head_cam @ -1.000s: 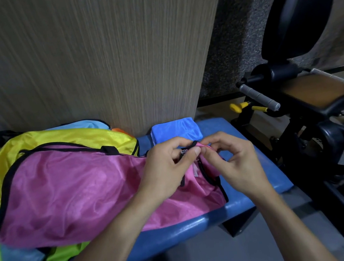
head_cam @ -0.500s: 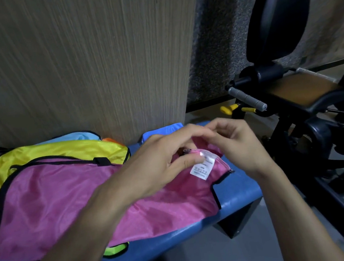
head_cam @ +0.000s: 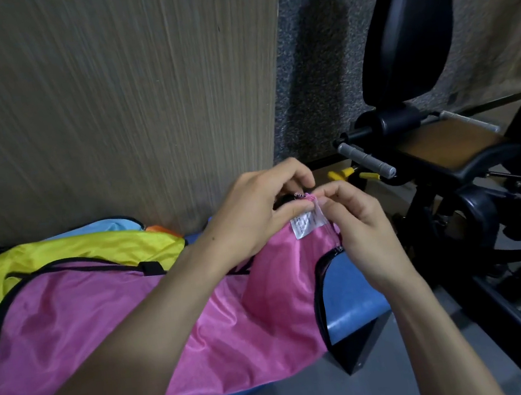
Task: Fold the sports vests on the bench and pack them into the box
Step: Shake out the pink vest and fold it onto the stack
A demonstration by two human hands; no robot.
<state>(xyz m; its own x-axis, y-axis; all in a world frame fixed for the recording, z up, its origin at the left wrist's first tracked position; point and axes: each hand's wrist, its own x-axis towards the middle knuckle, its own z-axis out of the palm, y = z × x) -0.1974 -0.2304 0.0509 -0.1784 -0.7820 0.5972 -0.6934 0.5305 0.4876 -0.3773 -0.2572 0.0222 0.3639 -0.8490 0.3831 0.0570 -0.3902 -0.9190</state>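
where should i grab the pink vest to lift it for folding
Take the pink vest by its black-trimmed strap end, coming from the bench's right end. Both the left hand and right hand already pinch that raised end near the white label. It probably lifts cleanly; the rest lies flat over the yellow vest.

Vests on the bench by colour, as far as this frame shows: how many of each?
Pink vest: 1
Yellow vest: 1
Light blue vest: 1
Orange vest, only a sliver showing: 1
Total: 4 visible on the blue bench; others may lie hidden beneath.
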